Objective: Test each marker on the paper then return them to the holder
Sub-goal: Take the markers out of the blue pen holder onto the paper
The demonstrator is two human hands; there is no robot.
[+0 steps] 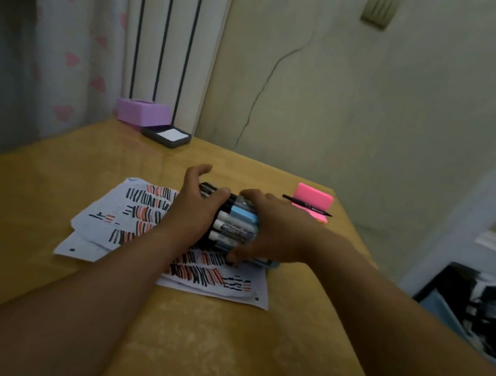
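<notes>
Wooden table [54, 196] under dim light. Both hands wrap a bundle of markers [233, 226], lying over sheets of paper [133, 205] covered in black and red test strokes. The left hand [194, 209] cups the capped ends; the right hand [269, 230] grips the other side, where a pale blue holder [269, 263] peeks out. Testing looks done; next, the bundle probably needs standing upright. One pen [306, 205] lies apart on a pink pad [313, 200].

Print on one marker [232, 232] is too blurred to read.
</notes>
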